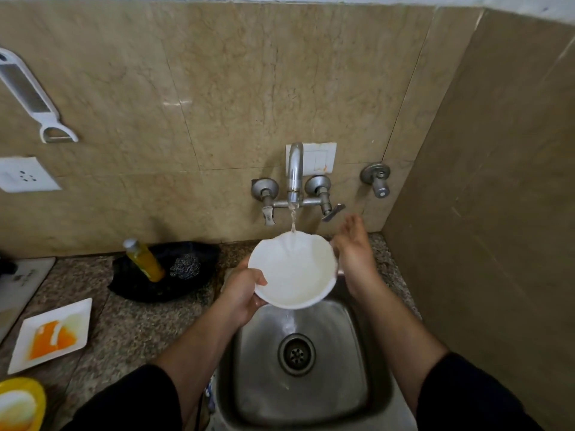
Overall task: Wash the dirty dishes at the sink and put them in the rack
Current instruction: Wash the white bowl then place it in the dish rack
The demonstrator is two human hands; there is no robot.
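My left hand (242, 292) grips the near-left rim of a white bowl (294, 270) and holds it tilted over the steel sink (348, 384). Water runs from the wall tap (295, 174) into the bowl and spills off its near edge toward the drain (296, 354). My right hand (353, 247) is just right of the bowl with fingers straight, pointing up toward the right tap lever (333, 211); it holds nothing. A dirty square white plate (51, 334) with orange residue lies on the counter at the left. A yellow bowl (20, 404) sits at the bottom left corner.
A black dish (186, 290) behind the sink's left side holds a yellow soap bottle (144, 261) and a steel scrubber (186, 267). A grater (29, 94) hangs on the wall above a socket (25, 175). A tiled side wall (497, 213) stands close on the right.
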